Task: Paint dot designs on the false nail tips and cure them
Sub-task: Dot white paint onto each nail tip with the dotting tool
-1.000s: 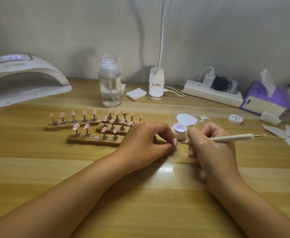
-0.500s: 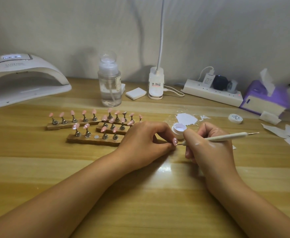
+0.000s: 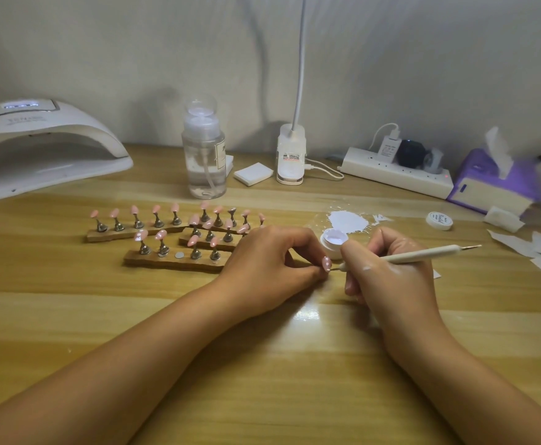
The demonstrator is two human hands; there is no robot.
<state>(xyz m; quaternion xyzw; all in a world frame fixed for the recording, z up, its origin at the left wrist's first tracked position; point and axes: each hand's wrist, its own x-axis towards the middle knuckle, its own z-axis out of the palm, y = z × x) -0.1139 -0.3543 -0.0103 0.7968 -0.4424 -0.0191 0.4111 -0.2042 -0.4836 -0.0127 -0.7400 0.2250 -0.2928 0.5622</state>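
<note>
My left hand (image 3: pixel 269 261) pinches a pink false nail tip (image 3: pixel 326 263) that shows white dots. My right hand (image 3: pixel 388 271) grips a white dotting pen (image 3: pixel 423 253), and the pen's near tip touches that nail. A small open pot of white gel (image 3: pixel 335 240) stands just behind the two hands. Several pink nail tips on metal stands sit on wooden holder strips (image 3: pixel 166 260) to the left. The white curing lamp (image 3: pixel 38 146) is at the far left of the table.
A clear pump bottle (image 3: pixel 203 155), a white pad (image 3: pixel 253 173), a desk lamp base (image 3: pixel 291 155) and a power strip (image 3: pixel 397 173) line the back. A white paint smear (image 3: pixel 347 221), a lid (image 3: pixel 439 220), a purple tissue box (image 3: pixel 487 181) and paper scraps (image 3: pixel 538 252) lie on the right.
My right hand has drawn the pen's tip back from the gel pot and down to the nail tip that my left hand holds. The left hand has stayed in place.
</note>
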